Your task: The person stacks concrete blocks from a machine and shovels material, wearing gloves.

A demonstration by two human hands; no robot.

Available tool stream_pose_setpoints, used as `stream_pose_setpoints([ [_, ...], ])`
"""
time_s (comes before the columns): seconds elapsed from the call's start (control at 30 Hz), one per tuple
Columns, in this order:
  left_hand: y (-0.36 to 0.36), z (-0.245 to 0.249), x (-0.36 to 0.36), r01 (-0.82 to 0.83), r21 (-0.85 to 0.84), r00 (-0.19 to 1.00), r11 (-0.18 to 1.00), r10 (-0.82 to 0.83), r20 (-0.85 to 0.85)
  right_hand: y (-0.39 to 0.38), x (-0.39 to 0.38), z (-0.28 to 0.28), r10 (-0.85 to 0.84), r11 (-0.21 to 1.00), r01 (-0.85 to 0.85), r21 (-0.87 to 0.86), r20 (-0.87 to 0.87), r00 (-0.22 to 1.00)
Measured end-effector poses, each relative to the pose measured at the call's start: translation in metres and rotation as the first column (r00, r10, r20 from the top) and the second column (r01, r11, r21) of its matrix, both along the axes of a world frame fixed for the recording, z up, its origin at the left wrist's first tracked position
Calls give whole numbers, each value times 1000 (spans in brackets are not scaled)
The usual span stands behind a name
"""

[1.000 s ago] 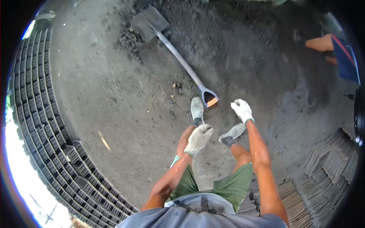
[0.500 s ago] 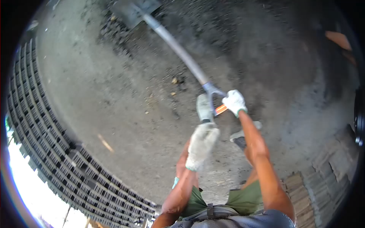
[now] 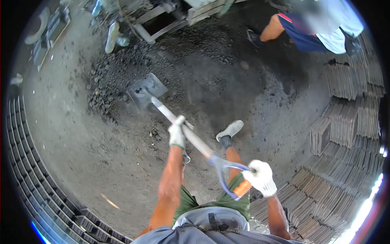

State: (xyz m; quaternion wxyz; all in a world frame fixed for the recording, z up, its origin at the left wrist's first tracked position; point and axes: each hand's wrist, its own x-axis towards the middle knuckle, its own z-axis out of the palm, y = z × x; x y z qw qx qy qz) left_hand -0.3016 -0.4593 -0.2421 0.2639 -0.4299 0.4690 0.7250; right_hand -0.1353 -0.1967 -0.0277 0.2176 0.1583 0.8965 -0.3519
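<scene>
The gloved left hand gripped the shaft of the shovel. The gloved right hand clasped its orange grip, the blade resting on dark gravel

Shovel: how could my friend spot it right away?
Find the dark gravel heap on the dirt floor. The shovel has its flat grey blade at the heap's edge. Only it has a long pale shaft and an orange grip, left hand on shaft, right hand on grip.
</scene>
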Motion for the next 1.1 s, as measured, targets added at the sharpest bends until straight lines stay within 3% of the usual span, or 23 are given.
stream_pose_setpoints([
  [0.07, 74, -1, 33, -88, 112, 992, 990, 77, 101, 54, 62, 17, -169, 980, 169, 103, -11, 986],
  [0.13, 141, 0, 60, -136, 148, 961, 980, 94, 261, 79, 101, 43, -560, 795, 552, 253, -46, 827],
  [0.17, 179, 5, 68, -144, 239, 966, 960, 84, 245, 107, 124, 49, -646, 734, 618, 283, 9, 763],
  [0.2, 213, -22, 82, -103, 266, 961, 959, 27, 275, 130, 151, 36, -867, 488, 850, 198, -6, 499],
  [0.23, 248, -19, 92, -70, 275, 966, 959, -4, 258, 151, 160, 38, -975, 179, 984, 24, 137, 174],
  [0.27, 281, -17, 101, -37, 284, 970, 958, -34, 242, 170, 168, 38, -935, -184, 979, -90, 323, -146],
  [0.3, 310, -12, 106, -33, 296, 957, 955, -55, 286, 185, 190, 24, -934, -261, 964, -40, 263, -242],
  [0.33, 335, -2, 115, -39, 301, 937, 953, -70, 343, 193, 177, 49, -921, -295, 952, -87, 290, -259],
  [0.4, 382, -13, 123, -1, 362, 889, 932, -165, 428, 207, 174, 46, -961, -267, 961, -71, 94, -260],
  [0.5, 444, -52, 152, 67, 353, 852, 933, -238, 467, 227, 199, 11, -955, -290, 953, -90, -31, -294],
  [0.6, 481, -87, 152, 182, 319, 772, 930, -336, 539, 248, 182, -12, -920, -388, 921, 27, 40, -389],
  [0.63, 488, -98, 144, 223, 323, 765, 920, -370, 527, 249, 168, -23, -931, -364, 931, 30, 6, -365],
  [0.73, 495, -136, 90, 252, 419, 830, 872, -418, 370, 259, 144, -80, -911, -412, 906, -99, 30, -411],
  [0.8, 508, -145, -5, 321, 335, 886, 886, -406, 223, 277, 80, -134, -954, -298, 953, -64, -21, -299],
  [0.83, 509, -160, -51, 311, 360, 908, 880, -387, 162, 285, 46, -159, -985, -153, 979, -132, -65, -163],
  [0.87, 516, -173, -100, 362, 278, 910, 890, -402, 101, 290, 11, -180, -992, -3, 981, -194, -119, -27],
  [0.93, 528, -188, -170, 236, 277, 953, 932, -277, 120, 308, -88, -153, -994, -104, 964, -245, 58, -93],
  [1.03, 517, -186, -212, 218, 353, 971, 910, -239, 16, 314, -123, -138, -982, 166, 964, -209, -128, 141],
  [1.1, 506, -163, -195, 242, 326, 967, 914, -255, -3, 310, -110, -119, -1000, 16, 956, -291, 12, 21],
])
